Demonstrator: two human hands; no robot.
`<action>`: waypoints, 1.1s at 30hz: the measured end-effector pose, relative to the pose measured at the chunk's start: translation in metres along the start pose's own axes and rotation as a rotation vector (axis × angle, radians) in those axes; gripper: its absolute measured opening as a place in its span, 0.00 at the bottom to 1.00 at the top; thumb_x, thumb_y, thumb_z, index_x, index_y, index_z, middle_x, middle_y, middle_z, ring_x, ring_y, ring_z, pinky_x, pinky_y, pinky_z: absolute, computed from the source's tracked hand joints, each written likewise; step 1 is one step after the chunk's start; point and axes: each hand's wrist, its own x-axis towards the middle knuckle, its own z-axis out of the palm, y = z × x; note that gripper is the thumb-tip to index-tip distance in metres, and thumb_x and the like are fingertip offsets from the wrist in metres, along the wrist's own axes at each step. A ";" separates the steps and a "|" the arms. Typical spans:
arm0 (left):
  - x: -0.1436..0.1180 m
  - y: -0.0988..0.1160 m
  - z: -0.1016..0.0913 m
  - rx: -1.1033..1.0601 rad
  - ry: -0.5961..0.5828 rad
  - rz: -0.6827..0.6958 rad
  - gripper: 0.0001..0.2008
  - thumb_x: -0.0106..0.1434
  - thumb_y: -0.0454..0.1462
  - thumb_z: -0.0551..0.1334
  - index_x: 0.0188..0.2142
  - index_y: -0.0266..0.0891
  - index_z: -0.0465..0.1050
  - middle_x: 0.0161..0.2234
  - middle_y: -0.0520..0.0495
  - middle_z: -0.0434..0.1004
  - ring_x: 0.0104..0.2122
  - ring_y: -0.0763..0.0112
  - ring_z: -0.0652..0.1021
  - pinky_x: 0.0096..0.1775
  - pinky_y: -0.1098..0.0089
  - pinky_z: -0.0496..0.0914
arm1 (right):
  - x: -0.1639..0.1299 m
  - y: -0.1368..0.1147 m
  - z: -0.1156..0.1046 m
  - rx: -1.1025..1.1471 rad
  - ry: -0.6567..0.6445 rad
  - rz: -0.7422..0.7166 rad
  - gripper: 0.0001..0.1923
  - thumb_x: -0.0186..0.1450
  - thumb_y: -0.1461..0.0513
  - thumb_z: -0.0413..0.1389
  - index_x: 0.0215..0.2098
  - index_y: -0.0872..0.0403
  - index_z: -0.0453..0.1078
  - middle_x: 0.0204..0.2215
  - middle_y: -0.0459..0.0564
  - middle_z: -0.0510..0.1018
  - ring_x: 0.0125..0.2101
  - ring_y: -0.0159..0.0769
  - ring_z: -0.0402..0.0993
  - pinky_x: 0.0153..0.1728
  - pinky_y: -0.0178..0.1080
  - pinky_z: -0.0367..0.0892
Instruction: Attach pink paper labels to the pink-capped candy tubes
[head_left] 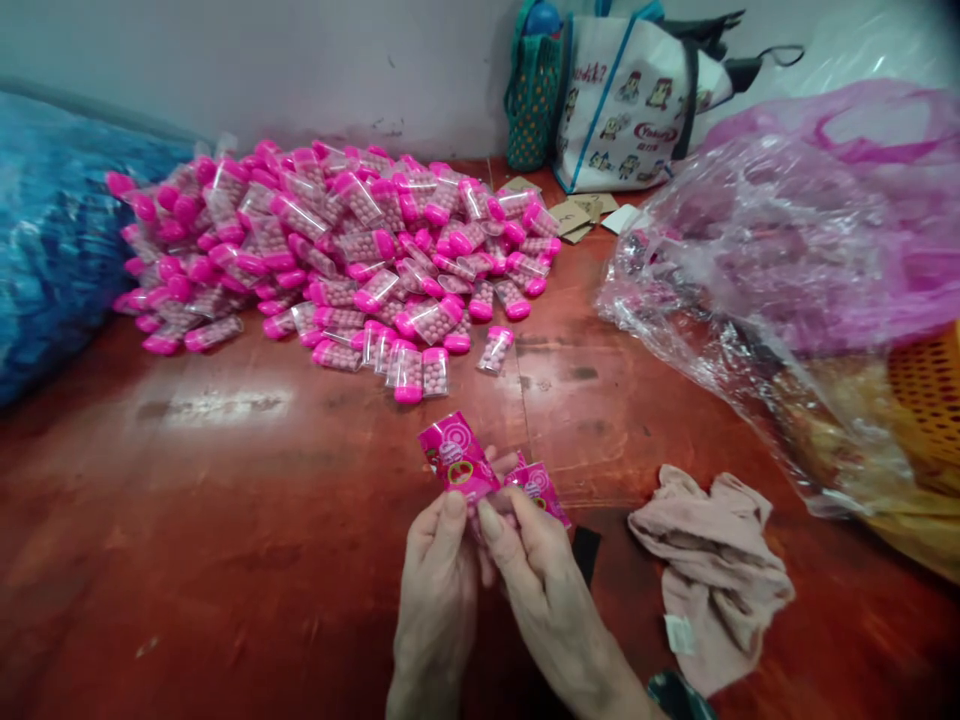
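A bright pink printed wrapper is pinched in front of me, its upper part standing free above the fingers. My left hand grips its lower left edge, thumb on top. At its lower right end, my right hand is closed with thumb and fingers together; what lies between those fingertips is partly hidden. Just beyond my right hand are more pink wrappers, partly covered by the fingers. Farther off lies a big pile of clear candy containers with pink caps and pale pink balls inside. One container stands apart from it.
A crumpled beige cloth lies to the right on the red-brown table. Clear and pink plastic bags and an orange basket are beyond it. A blue bag sits at left, a white tote at the wall.
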 end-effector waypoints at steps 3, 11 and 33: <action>0.011 0.009 -0.012 -0.070 0.029 0.055 0.14 0.57 0.41 0.60 0.40 0.36 0.75 0.39 0.40 0.78 0.30 0.68 0.77 0.28 0.71 0.71 | 0.009 -0.006 -0.005 0.073 -0.156 0.007 0.14 0.67 0.54 0.43 0.31 0.53 0.63 0.21 0.41 0.64 0.23 0.27 0.60 0.26 0.31 0.58; 0.026 0.029 -0.039 0.199 0.275 0.374 0.09 0.47 0.33 0.68 0.30 0.36 0.75 0.25 0.51 0.76 0.22 0.78 0.72 0.23 0.79 0.67 | 0.015 -0.003 -0.009 0.115 -0.225 -0.002 0.10 0.67 0.56 0.46 0.38 0.51 0.66 0.19 0.38 0.60 0.20 0.24 0.55 0.22 0.30 0.51; 0.040 0.024 -0.043 0.067 0.587 0.685 0.05 0.49 0.30 0.65 0.24 0.34 0.69 0.20 0.55 0.70 0.21 0.80 0.70 0.25 0.79 0.65 | 0.012 0.008 0.000 0.052 -0.129 -0.058 0.13 0.66 0.58 0.47 0.49 0.47 0.64 0.22 0.40 0.64 0.22 0.26 0.59 0.24 0.30 0.57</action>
